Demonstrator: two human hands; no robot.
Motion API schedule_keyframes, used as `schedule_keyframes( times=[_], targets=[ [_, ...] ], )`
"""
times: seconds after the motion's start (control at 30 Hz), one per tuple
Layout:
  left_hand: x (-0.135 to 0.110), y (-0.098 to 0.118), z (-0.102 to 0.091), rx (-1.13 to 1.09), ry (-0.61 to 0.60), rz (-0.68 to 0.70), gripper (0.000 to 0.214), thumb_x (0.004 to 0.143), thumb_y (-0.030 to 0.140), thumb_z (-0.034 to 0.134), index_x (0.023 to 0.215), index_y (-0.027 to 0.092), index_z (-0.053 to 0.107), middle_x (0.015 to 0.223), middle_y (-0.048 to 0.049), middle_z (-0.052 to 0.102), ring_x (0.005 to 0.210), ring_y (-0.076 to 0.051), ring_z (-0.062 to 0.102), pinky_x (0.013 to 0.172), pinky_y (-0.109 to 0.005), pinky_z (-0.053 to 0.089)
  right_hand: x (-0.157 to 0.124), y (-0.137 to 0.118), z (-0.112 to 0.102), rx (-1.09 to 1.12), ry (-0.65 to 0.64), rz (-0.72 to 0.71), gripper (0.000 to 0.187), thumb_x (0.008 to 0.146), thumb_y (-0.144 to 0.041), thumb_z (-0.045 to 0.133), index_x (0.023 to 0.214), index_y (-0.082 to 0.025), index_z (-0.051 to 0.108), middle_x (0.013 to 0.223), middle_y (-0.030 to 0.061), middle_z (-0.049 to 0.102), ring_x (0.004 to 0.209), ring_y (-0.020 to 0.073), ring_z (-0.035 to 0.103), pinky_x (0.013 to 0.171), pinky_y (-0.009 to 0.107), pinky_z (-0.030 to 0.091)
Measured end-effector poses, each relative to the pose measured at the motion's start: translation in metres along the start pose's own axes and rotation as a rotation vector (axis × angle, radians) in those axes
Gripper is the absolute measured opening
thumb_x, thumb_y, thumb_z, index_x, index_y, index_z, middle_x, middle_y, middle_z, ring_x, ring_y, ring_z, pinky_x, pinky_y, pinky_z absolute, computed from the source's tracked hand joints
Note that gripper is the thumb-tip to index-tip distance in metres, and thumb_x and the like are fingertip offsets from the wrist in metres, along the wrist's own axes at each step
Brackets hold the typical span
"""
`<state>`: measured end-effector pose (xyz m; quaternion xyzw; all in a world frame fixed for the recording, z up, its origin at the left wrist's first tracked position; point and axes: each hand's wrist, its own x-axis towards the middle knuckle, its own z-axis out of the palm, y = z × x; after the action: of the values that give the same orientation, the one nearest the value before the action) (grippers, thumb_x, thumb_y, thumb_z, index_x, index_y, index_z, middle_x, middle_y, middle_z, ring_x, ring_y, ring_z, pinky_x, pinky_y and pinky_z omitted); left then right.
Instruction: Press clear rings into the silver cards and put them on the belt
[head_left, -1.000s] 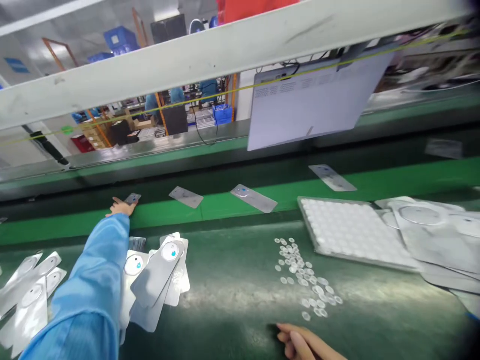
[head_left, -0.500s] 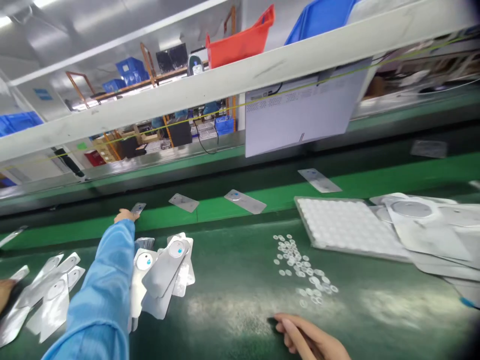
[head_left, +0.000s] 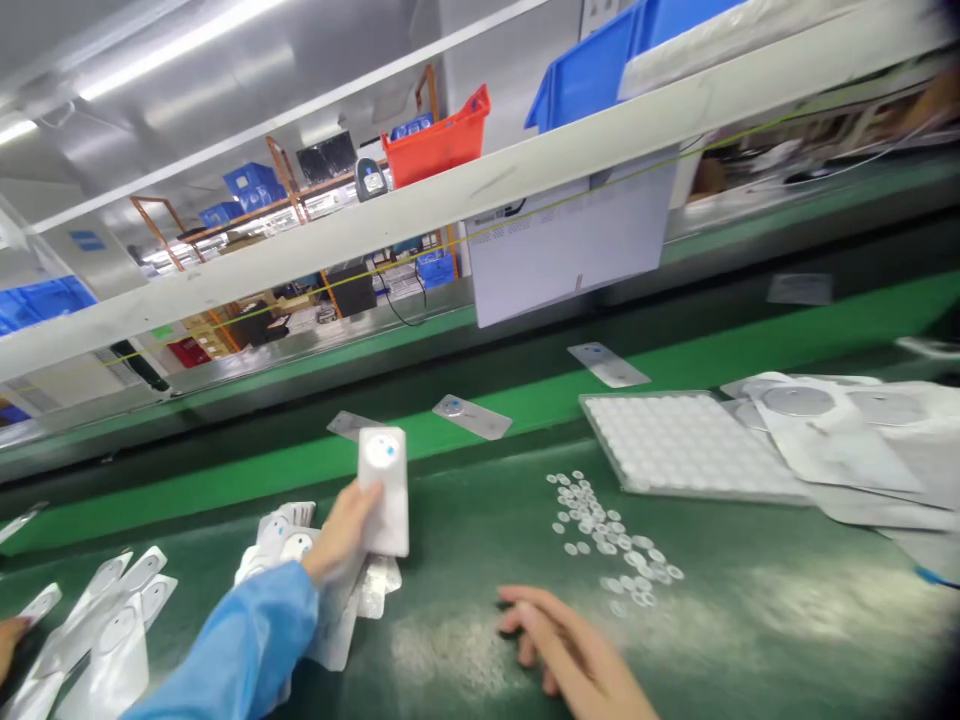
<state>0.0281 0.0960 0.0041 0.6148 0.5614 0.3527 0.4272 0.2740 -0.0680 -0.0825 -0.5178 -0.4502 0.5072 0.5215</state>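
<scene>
White strip blurred in left hand; right hand cut off.

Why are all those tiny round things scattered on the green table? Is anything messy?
Yes, a little. The small clear discs lie loose in a scattered trail on the green mat, beside the white tray, not in rows. The silver pouches under the left hand are heaped crookedly too. Nothing looks broken.

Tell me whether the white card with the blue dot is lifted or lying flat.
Lifted. The left hand grips the white card by its lower edge, dot end up, above the pile of cards.
</scene>
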Motion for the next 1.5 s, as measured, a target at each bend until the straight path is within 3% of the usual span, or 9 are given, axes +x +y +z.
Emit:
schedule_keyframes(
  times=[0.13, 0.3, 0.53, 0.73, 0.83, 0.97, 1.23, 1.33, 1.5],
  targets=[
    [-0.075, -0.017, 0.078, -0.352, -0.346, -0.141, 0.05, 0.085, 0.068, 0.07, 0.092, 0.018, 0.072, 0.085, -0.0078, 0.075, 0.076, -0.023, 0.07, 0.069, -0.032, 0.056, -0.002, -0.013, 0.028, 0.042, -0.183, 0.007, 0.05, 0.098, -0.067, 0.051, 0.094, -0.018, 0.064, 0.07, 0.0015, 0.066, 0.061, 0.0163, 0.068, 0.049, 0.021, 0.046],
    [-0.088, -0.016, 0.104, -0.764, -0.354, -0.36, 0.043, 0.075, 0.033, 0.088, 0.111, 0.015, 0.073, 0.112, -0.0138, 0.077, 0.106, -0.028, 0.072, 0.09, -0.035, 0.058, -0.022, -0.008, 0.012, -0.115, -0.284, 0.05, 0.047, 0.103, -0.06, 0.047, 0.076, -0.021, 0.051, 0.059, -0.005, 0.051, 0.05, 0.0124, 0.057, 0.051, 0.022, 0.045],
    [-0.088, -0.018, 0.115, -0.914, -0.262, -0.415, 0.044, 0.074, 0.029, 0.086, 0.111, 0.01, 0.072, 0.105, -0.0171, 0.079, 0.095, -0.029, 0.076, 0.078, -0.034, 0.062, -0.026, -0.007, 0.001, -0.197, -0.287, 0.07, 0.043, 0.103, -0.054, 0.05, 0.082, -0.019, 0.061, 0.06, -0.0029, 0.053, 0.05, 0.0121, 0.056, 0.049, 0.021, 0.046],
    [-0.092, -0.021, 0.116, -0.764, -0.368, -0.445, 0.039, 0.078, 0.041, 0.083, 0.101, 0.011, 0.072, 0.091, -0.0128, 0.078, 0.074, -0.025, 0.075, 0.071, -0.035, 0.062, -0.023, -0.015, -0.008, -0.339, 0.171, -0.287, 0.016, 0.103, -0.028, 0.058, 0.108, -0.021, 0.071, 0.085, 0.0049, 0.072, 0.068, 0.0153, 0.068, 0.058, 0.023, 0.056],
    [-0.093, -0.018, 0.115, -0.658, -0.387, -0.373, 0.033, 0.081, 0.044, 0.08, 0.081, 0.013, 0.069, 0.075, -0.0059, 0.072, 0.067, -0.019, 0.07, 0.065, -0.029, 0.059, -0.012, -0.025, -0.008, -0.523, 0.122, -0.478, 0.02, 0.101, -0.015, 0.058, 0.112, -0.023, 0.073, 0.098, 0.0068, 0.072, 0.08, 0.0167, 0.07, 0.068, 0.026, 0.059],
    [-0.092, -0.014, 0.113, -0.549, -0.408, -0.257, 0.03, 0.085, 0.041, 0.073, 0.075, 0.014, 0.066, 0.068, -0.001, 0.065, 0.063, -0.014, 0.061, 0.059, -0.024, 0.05, 0.002, -0.025, -0.003, -0.681, 0.051, -0.57, 0.029, 0.101, -0.01, 0.056, 0.123, -0.022, 0.071, 0.105, 0.0086, 0.069, 0.088, 0.0171, 0.071, 0.075, 0.026, 0.06],
    [-0.099, -0.024, 0.11, -0.603, -0.44, -0.361, 0.033, 0.087, 0.047, 0.06, 0.093, 0.016, 0.071, 0.081, -0.0029, 0.07, 0.079, -0.021, 0.064, 0.07, -0.03, 0.051, 0.001, -0.022, -0.002, -0.802, 0.073, -0.632, 0.025, 0.099, -0.01, 0.064, 0.119, -0.021, 0.072, 0.102, 0.0071, 0.067, 0.075, 0.0141, 0.069, 0.069, 0.026, 0.058],
    [-0.101, -0.029, 0.108, -0.542, -0.373, -0.341, 0.036, 0.089, 0.052, 0.059, 0.087, 0.018, 0.07, 0.087, -0.0029, 0.069, 0.092, -0.023, 0.063, 0.082, -0.031, 0.051, 0.001, -0.024, -0.001, -0.808, 0.068, -0.633, 0.023, 0.099, -0.01, 0.064, 0.116, -0.022, 0.073, 0.099, 0.0063, 0.068, 0.072, 0.0137, 0.068, 0.067, 0.026, 0.058],
    [-0.101, -0.031, 0.107, -0.542, -0.428, -0.279, 0.039, 0.093, 0.053, 0.053, 0.077, 0.019, 0.066, 0.081, -0.0024, 0.066, 0.09, -0.023, 0.061, 0.086, -0.033, 0.051, 0.001, -0.026, 0.002, -0.791, 0.059, -0.623, 0.019, 0.099, -0.01, 0.062, 0.111, -0.022, 0.072, 0.098, 0.0062, 0.069, 0.084, 0.0166, 0.072, 0.071, 0.026, 0.059]
  ],
)
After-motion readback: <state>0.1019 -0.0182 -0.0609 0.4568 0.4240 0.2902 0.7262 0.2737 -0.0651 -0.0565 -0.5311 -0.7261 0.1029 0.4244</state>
